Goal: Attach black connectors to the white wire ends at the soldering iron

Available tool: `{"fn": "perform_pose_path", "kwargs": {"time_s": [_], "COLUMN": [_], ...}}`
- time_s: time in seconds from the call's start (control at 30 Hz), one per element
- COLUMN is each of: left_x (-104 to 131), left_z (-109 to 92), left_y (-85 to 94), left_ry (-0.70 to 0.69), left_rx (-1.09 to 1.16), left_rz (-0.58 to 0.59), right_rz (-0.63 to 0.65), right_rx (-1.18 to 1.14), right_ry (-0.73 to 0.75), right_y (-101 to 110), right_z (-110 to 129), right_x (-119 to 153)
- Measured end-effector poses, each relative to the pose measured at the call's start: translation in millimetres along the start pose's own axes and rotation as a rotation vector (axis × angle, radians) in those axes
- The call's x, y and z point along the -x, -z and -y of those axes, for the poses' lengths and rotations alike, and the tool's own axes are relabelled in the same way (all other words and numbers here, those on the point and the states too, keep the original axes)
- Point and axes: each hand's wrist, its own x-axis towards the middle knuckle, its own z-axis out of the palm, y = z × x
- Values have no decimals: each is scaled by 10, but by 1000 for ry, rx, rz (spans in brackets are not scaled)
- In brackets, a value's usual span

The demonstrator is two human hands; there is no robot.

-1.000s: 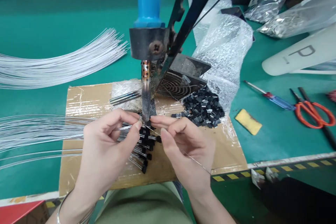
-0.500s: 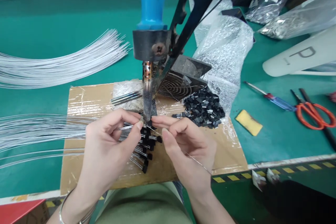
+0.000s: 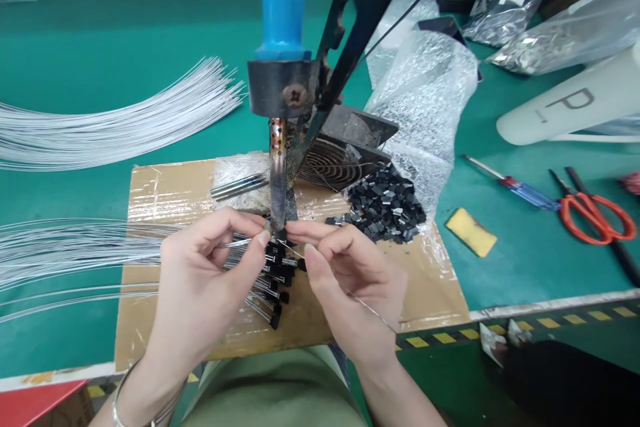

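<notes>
Still, the right hand [image 3: 360, 273] holds thin wire [image 3: 370, 309].

A slim, rounded silver-coloured bangle [image 3: 118, 407] circles the left wrist, below a bare left hand [image 3: 200, 287] with short, trimmed nails. The right hand [image 3: 357, 290] and its forearm are bare too. A plain muted-green garment [image 3: 270, 390] covers the lap in soft folds, with dark bluish fabric [image 3: 340, 360] showing along its right edge.

The left hand [image 3: 213, 273] partly hides the lower wires [image 3: 100, 247], which the left edge cuts off, and what it pinches beside the nozzle [image 3: 279, 180] is too small to tell.
</notes>
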Motion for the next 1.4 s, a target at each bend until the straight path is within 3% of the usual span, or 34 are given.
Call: {"fn": "perform_pose_path", "kwargs": {"time_s": [1.4], "left_x": [41], "left_z": [14], "left_y": [-10], "left_ry": [-79], "left_rx": [-33], "left_rz": [-12], "right_rz": [-6], "right_rx": [103], "right_ry": [95], "right_y": [-35], "right_z": [29], "right_x": [16]}}
